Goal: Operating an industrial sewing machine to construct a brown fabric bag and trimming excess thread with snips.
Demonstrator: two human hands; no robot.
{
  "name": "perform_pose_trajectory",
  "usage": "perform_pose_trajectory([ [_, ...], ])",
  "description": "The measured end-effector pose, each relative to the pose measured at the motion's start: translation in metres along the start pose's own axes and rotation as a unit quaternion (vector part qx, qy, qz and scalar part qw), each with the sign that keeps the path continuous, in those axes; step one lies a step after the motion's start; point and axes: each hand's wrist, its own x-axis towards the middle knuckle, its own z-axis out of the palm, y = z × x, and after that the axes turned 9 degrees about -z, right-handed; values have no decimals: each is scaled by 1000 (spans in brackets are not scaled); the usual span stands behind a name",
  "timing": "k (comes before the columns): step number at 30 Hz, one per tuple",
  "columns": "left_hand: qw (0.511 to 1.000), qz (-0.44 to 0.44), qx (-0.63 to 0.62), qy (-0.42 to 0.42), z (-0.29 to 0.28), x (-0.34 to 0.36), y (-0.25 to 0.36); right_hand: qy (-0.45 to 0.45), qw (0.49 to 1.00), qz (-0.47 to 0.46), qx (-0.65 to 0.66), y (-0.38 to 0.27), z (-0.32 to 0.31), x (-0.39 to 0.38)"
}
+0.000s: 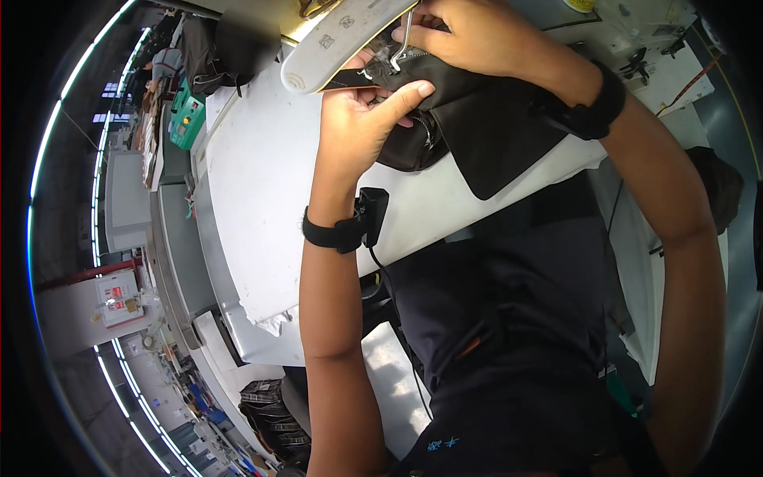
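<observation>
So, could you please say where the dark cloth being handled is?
In the head view, the dark cloth is near upper centre, right of the left hand, over the white table.

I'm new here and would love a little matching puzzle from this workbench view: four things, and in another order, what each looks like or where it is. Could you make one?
Things:
1. Cloth being worked on
2. Boxy device
3. Machine arm
4. Bent rod

Descriptions:
A. Green, beyond the left edge of the white tabletop
B. Thin and shiny silver
C. Pale, with a rounded end, at the top of the picture
D. Very dark, lying partly on the tabletop

Right pairs: 1-D, 2-A, 3-C, 4-B.
</observation>
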Motion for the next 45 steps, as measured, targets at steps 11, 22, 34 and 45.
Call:
perform_pose_trajectory([
  [11, 980, -28, -32, 194, 33, -50, 7, -106, 993, -43, 44, 18, -32, -2],
  [22, 937, -42, -250, 239, 63, -27, -9, -135, 984, -109, 46, 21, -34, 3],
  [34, 975, 9, -216, 54, 10, 13, -27, 112, 881, -348, -299, -2, -19, -46],
  [45, 955, 68, 41, 285, 77, -38, -15, 16, 957, -218, -190, -8, -45, -90],
])
